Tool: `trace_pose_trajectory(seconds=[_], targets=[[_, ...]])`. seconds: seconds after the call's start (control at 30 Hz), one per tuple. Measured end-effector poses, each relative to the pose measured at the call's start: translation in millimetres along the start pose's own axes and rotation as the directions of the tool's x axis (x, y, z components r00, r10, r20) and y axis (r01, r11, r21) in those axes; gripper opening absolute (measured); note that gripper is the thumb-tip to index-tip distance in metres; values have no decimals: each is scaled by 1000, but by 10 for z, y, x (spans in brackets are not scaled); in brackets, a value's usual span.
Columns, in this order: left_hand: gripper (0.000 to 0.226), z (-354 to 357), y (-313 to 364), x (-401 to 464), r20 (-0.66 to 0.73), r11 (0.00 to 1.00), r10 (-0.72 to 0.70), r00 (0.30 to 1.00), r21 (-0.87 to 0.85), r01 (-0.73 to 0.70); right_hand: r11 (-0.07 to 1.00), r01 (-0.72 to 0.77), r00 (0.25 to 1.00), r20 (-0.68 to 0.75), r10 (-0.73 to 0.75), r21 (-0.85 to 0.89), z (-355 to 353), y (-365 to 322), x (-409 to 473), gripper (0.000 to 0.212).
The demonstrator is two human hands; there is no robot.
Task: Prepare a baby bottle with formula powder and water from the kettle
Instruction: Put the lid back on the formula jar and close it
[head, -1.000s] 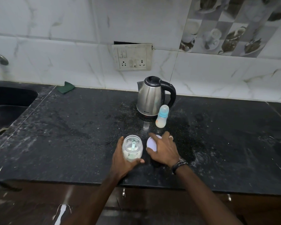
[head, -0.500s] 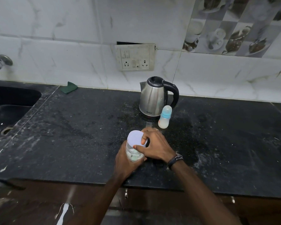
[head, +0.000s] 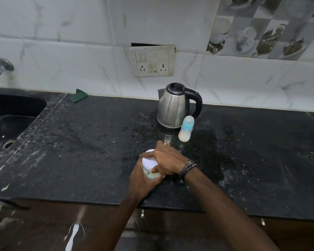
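Layout of the counter (head: 98,156): kettle (head: 172,107) at the back against the wall, below the socket plate (head: 152,60); baby bottle (head: 186,129) just right of and in front of the kettle; formula jar (head: 150,169) nearer the front edge, between left hand (head: 141,182) and right hand (head: 169,160); sink (head: 11,113) at far left; cloth (head: 79,96) behind, by the wall.

A person's left hand (head: 141,180) is gripping a clear formula jar (head: 150,173) on the speckled black stone worktop (head: 80,151) while the right hand (head: 168,161) is holding its white round lid (head: 149,161). Behind, a capped blue-collared baby bottle (head: 186,128) is standing just beside a stainless-steel kettle (head: 174,107).
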State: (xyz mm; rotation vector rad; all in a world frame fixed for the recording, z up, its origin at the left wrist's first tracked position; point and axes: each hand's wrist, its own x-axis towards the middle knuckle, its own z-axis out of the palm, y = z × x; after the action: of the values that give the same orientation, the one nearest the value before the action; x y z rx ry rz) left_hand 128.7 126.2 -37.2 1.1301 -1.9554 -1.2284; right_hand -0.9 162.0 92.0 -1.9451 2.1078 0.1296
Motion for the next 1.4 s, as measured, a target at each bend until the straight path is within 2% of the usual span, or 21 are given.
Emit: trace_pose_trajectory(seconds=[0.17, 0.3, 0.43, 0.57, 0.9, 1.03, 1.13, 1.4], targets=[[99, 27, 31, -14, 21, 1000, -5, 1000, 15, 5, 999, -33, 999, 9, 34, -18, -35, -53, 49, 71], [88, 32, 41, 14, 15, 1000, -9, 1000, 7, 9, 998, -58, 998, -12, 58, -31, -22, -82, 32, 72], [92, 74, 50, 51, 102, 995, -90, 991, 43, 86, 994, -101, 994, -44, 99, -39, 17, -115, 33, 70], [98, 56, 67, 9, 16, 998, -56, 998, 22, 56, 990, -129, 990, -58, 126, -52, 16, -165, 52, 66], [103, -7, 51, -29, -13, 1000, -1, 1000, 20, 1, 986, -156, 975, -171, 145, -52, 31, -283, 41, 56], [93, -8, 84, -53, -8, 1000, -18, 1000, 19, 18, 971, -237, 943, -244, 227, -12, 69, -423, 72, 41], [88, -6, 141, -62, 7, 998, -31, 999, 63, 31, 947, -321, 915, -249, 318, 30, 85, -531, 103, 28], [85, -67, 104, -9, 63, 994, -15, 998, 113, 7, 924, -381, 905, -218, 366, -34, 39, -527, 203, 36]])
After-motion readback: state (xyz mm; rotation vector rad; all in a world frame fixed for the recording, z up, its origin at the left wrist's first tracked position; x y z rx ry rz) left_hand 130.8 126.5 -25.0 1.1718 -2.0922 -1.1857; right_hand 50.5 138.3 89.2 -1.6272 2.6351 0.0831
